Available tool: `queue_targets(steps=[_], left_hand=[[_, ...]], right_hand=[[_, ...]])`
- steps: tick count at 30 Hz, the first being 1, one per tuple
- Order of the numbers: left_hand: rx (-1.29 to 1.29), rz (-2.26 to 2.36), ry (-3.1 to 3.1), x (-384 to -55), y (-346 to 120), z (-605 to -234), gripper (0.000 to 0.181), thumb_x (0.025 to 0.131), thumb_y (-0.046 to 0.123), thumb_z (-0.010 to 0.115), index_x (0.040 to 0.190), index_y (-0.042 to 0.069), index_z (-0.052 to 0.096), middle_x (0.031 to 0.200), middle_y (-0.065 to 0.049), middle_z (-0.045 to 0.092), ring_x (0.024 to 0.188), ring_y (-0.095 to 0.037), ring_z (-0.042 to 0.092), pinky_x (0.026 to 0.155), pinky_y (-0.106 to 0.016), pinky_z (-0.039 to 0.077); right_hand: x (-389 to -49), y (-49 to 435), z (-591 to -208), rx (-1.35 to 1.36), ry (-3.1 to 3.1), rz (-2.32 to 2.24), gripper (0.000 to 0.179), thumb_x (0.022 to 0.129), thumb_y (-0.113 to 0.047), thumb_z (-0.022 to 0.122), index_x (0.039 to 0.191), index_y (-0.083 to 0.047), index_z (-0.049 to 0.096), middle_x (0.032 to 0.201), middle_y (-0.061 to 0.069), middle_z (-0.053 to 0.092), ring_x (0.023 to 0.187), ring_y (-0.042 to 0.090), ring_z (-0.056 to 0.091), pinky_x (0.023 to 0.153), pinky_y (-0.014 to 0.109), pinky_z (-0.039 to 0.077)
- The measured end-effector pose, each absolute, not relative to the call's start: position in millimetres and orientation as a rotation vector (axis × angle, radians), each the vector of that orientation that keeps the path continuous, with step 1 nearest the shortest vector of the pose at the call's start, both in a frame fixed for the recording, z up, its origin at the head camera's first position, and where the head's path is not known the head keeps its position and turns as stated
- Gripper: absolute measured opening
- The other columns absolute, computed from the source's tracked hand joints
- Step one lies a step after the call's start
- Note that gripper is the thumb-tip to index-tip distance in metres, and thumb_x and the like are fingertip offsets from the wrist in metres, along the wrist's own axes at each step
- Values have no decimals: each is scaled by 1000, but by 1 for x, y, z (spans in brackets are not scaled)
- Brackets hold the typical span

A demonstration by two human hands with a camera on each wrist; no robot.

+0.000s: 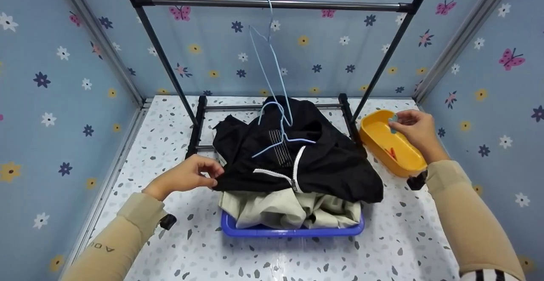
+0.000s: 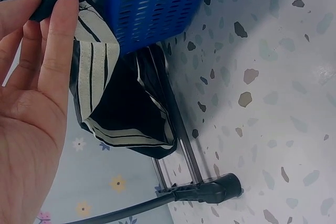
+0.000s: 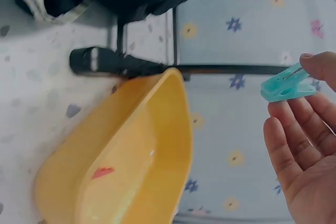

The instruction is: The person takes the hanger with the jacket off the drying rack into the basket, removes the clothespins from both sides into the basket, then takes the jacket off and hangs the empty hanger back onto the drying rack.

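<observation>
With thumb and finger, my left hand (image 1: 187, 176) pinches the lower left edge of a black jacket (image 1: 335, 174); the left wrist view has the dark cloth between the fingertips too. The jacket has a white zipper and lies spread over a pale garment (image 1: 272, 211) in a blue basket (image 1: 293, 232). On top of it rests a light blue hanger (image 1: 282, 132). My right hand (image 1: 418, 130) holds a teal clothespin (image 3: 286, 85) between thumb and fingers, above the far end of a yellow bin (image 1: 382, 155). Something small and red (image 3: 103, 172) lies in that bin.
A black clothes rack (image 1: 280, 3) stands behind and around the basket, its feet on the speckled table (image 1: 170, 247). A second light blue hanger (image 1: 277, 60) hangs from its rail. Flower-patterned walls (image 1: 51, 102) enclose the back and both sides.
</observation>
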State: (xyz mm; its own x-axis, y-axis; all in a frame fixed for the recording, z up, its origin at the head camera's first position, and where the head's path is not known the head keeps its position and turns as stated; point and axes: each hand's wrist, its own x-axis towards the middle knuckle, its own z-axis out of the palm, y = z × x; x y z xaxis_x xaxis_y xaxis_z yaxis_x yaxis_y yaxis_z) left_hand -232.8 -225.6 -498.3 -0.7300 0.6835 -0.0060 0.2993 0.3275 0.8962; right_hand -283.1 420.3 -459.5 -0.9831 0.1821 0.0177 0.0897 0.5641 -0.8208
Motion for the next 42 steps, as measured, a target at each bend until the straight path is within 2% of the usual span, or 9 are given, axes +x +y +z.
queue_targets(steps=[6,11,20,26,36,42], left_hand=[[883,1372,2218,-233,-227,-500,17,92,-5,76,109,-2,76,102,-10,72,94,-9,67,85,-29,60],[897,1361,2237,-233,-227,-500,18,92,-5,77,109,-1,77,101,-11,72,94,-10,67,84,-27,59],[902,1361,2243,-231,-225,-497,18,91,-6,77,109,-3,76,102,-12,73,94,-9,68,84,-24,59],[903,1354,2254,-230,-225,-495,18,91,-7,76,109,-3,77,102,-11,73,94,-9,68,84,-25,59],[921,1368,2242,-231,-227,-497,17,91,-6,76,109,-5,76,102,-17,73,93,-8,67,85,-24,58],[920,1371,2238,-231,-227,-496,17,91,-7,75,108,-5,76,103,-18,73,93,-8,67,86,-25,58]], right_hand=[[-287,438,-477,-277,-2703,1377,57,100,-38,81,139,1,65,107,-7,65,96,7,64,82,9,57],[-289,449,-494,-373,-2733,1357,56,102,-38,79,141,1,65,106,-5,65,95,12,63,78,10,57],[-290,461,-519,-451,-2797,1384,60,103,-40,76,145,0,62,119,7,62,103,21,58,84,11,55],[-292,467,-529,-513,-2881,1346,61,105,-38,75,147,3,58,128,15,60,109,26,57,79,8,51],[-290,469,-544,-437,-2979,1283,51,103,-26,77,138,9,61,131,23,62,110,31,59,74,9,52],[-290,469,-543,-413,-3004,1274,60,103,-29,78,142,11,59,137,27,60,111,31,57,73,9,50]])
